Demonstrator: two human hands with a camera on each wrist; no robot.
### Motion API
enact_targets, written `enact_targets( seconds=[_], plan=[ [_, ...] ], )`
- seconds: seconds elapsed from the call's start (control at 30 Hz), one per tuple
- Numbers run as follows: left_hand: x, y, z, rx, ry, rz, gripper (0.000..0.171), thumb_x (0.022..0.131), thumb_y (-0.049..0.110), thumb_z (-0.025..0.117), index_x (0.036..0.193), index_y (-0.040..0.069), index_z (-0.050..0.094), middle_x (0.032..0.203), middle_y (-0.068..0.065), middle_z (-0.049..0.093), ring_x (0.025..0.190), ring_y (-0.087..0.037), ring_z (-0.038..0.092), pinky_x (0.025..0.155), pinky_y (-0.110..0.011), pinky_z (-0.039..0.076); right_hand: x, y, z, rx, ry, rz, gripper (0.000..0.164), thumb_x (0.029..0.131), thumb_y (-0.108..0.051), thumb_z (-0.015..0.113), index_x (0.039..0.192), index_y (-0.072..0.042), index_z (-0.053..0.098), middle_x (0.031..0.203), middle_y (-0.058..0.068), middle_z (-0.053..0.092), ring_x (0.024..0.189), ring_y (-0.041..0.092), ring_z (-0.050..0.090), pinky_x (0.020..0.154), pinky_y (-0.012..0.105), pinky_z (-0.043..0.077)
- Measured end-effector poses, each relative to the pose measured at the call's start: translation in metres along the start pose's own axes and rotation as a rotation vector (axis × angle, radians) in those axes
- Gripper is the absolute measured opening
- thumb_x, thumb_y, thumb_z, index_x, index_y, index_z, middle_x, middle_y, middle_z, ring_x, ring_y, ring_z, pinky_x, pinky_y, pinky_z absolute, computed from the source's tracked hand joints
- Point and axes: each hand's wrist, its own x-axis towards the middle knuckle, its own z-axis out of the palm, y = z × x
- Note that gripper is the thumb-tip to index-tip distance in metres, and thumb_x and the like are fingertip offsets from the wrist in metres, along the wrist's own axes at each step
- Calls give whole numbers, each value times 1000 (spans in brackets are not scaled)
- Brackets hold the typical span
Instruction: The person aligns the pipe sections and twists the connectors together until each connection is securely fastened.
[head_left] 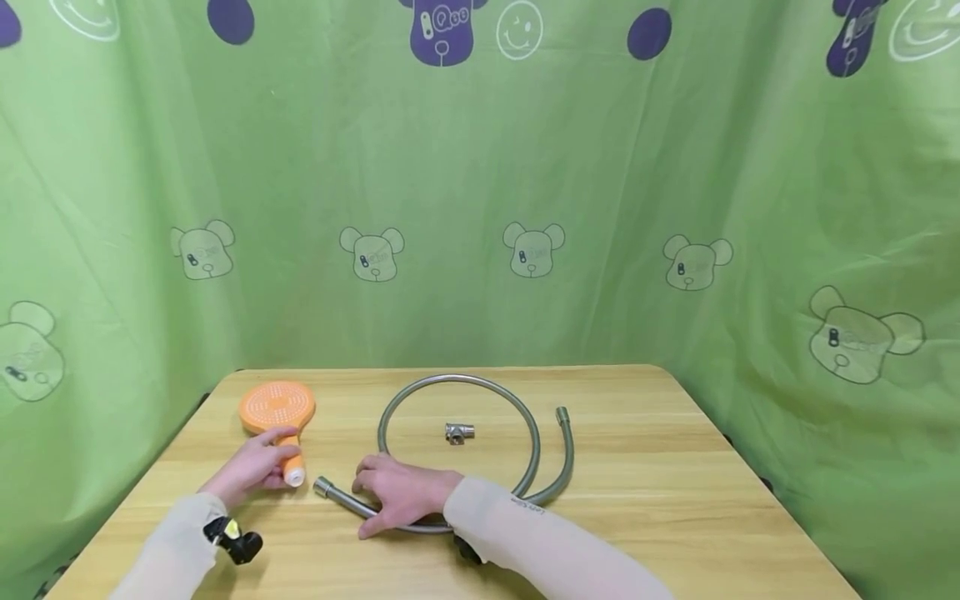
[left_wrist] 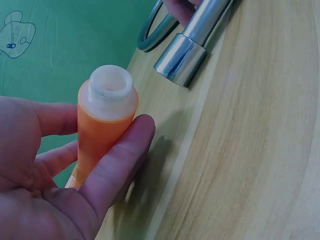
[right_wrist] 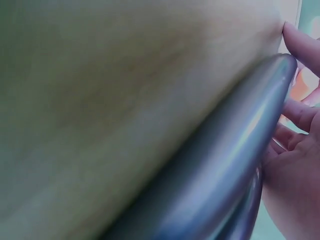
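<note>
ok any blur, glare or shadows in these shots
Head view: evenly lit, hose and orange shower head fairly crisp; left wrist: soft shadow on the table beside the handle, glints on the hose's metal end; right wrist: mostly blurred, pale glare streaking the hose.

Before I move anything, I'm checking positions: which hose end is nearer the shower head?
The left end, close to the shower head and left of the right hand; the other end lies to its right.

Head view faces the far edge of the table [head_left: 637, 500] from above; wrist views, close-up, share the hose [right_wrist: 220, 165].
</note>
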Motion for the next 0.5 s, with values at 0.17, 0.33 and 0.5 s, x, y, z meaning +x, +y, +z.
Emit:
enact_targets(
  seconds=[0.17, 0.33, 0.5],
  plan=[
    [0, -1, 0, -21, -28, 6, 64, 102, 11, 54, 156, -3, 23, 99, -16, 65, 75, -16, 67, 68, -34, 62, -1, 2, 2, 49, -5, 6, 64, 86, -56, 72, 134, -16, 60, 142, -2, 48, 127, 10, 43, 102, 18, 43],
    [-1, 1, -1, -16, -38, 20, 65, 103, 13, 54, 156, -5, 22, 111, -24, 64, 78, -16, 69, 71, -33, 63, 1, 2, 2, 83, -3, 3, 60, 87, -53, 73, 133, -17, 61, 140, -1, 49, 125, 10, 42, 100, 18, 43],
    [-1, 1, -1, -7, -40, 25, 64, 103, 14, 54, 155, -6, 22, 116, -27, 62, 80, -17, 69, 73, -34, 63, 2, 1, 2, 87, -5, -1, 58, 87, -52, 74, 132, -18, 61, 139, -1, 49, 125, 10, 42, 102, 19, 41]
  ],
)
